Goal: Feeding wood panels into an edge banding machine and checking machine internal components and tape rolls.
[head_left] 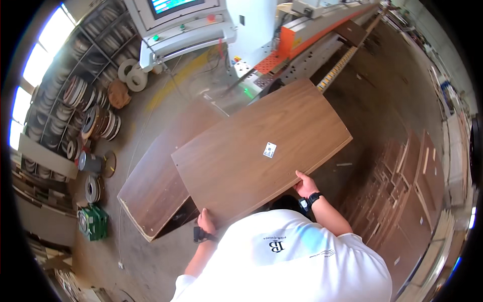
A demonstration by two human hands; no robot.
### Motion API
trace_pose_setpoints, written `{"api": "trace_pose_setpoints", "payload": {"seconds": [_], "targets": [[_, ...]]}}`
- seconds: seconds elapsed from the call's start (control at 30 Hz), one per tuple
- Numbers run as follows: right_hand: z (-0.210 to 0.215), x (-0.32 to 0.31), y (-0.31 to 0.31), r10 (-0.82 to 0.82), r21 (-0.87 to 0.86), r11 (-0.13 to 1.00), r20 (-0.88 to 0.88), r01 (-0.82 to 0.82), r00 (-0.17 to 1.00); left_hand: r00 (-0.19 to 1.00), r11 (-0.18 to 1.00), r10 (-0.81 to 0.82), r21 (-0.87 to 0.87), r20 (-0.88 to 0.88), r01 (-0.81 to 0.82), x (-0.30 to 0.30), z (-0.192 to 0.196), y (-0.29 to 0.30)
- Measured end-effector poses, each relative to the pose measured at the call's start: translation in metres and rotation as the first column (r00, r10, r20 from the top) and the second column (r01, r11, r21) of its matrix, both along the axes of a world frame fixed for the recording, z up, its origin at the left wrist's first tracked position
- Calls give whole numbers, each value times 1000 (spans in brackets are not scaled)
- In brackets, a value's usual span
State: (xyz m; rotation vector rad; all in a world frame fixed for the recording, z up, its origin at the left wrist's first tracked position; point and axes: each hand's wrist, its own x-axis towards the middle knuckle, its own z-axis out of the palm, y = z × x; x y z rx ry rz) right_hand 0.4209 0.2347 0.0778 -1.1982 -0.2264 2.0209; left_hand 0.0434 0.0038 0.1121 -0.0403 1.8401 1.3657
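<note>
A brown wood-grain board [236, 151] is held out in front of me, tilted so that its right end lies farther away. My left hand [205, 221] grips its near edge at the left corner, thumb on top. Farther right along the same edge, my right hand [305, 185] grips it too, its thumb over the top face and its fingers hidden beneath. A small white label [269, 150] is stuck near the board's middle. Partly covered by the board, a second brown panel [156, 186] lies below it to the left.
An orange-and-grey machine [287, 50] with a control panel [186, 30] stands ahead. Stacked brown boards [397, 201] lie at the right. Racks of edging rolls [95, 60] line the left, near a green box [93, 222]. A cable [121, 246] runs over the floor.
</note>
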Motion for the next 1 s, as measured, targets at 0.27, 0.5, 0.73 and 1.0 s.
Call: {"api": "trace_pose_setpoints", "payload": {"seconds": [0.27,0.5,0.73,1.0], "targets": [[-14,-19,81,224,31,973,94,-228,970,925,923,-376,-110,-61,368,14,-16,-48],[7,-30,137,423,23,879,420,-476,803,956,969,-234,-128,-175,213,52,-18,1],[16,-48,187,389,61,859,568,-508,726,979,990,-22,-139,-200,-6,54,-55,33],[10,-24,234,280,152,872,625,-466,729,965,957,-60,-288,-254,-16,81,-60,79]]}}
